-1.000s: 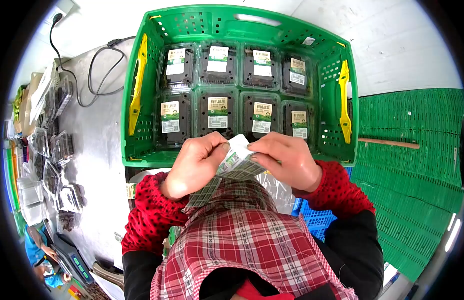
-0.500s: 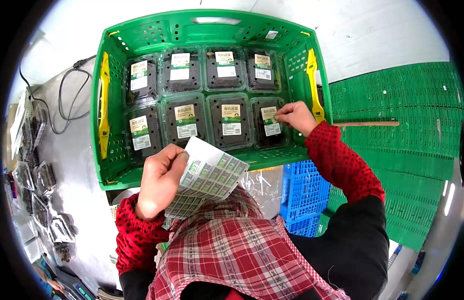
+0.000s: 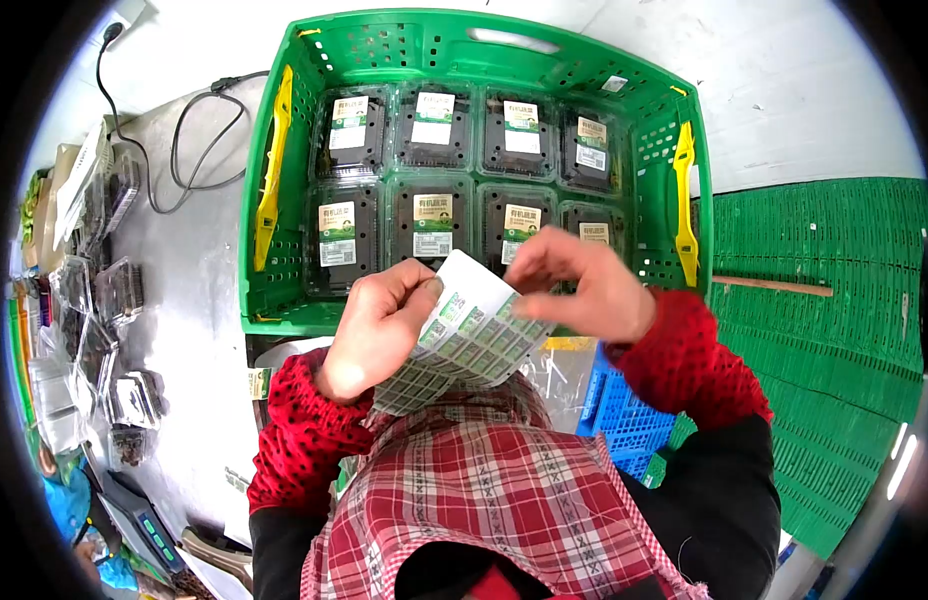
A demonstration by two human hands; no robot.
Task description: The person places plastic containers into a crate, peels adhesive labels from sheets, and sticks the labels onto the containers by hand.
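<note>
My left hand [image 3: 389, 325] pinches a white sheet of small green-and-white stickers [image 3: 474, 335] in front of my apron. The fingers and thumb of my right hand [image 3: 589, 290], slightly blurred, are closed around the sheet's upper right edge. Just beyond both hands is a green crate [image 3: 374, 48] with yellow handles. Two rows of clear plastic boxes stand in it, such as this dark-filled box [image 3: 356, 130]. Their lids bear beige, green and white labels [image 3: 433, 225]. My right hand partly hides the near right box [image 3: 594, 228].
Clear plastic boxes [image 3: 119, 290] lie piled on the metal table [image 3: 199, 330] at left, near a black cable [image 3: 174, 150]. Below the crate on the right stands a blue crate [image 3: 629, 415]. Stacked green crates [image 3: 814, 350] and a wooden stick [image 3: 774, 287] are farther right.
My right hand has left the label on the near right box and come back to the sticker sheet. My left hand still holds the sheet. The view has shifted, so the crate appears farther right.
</note>
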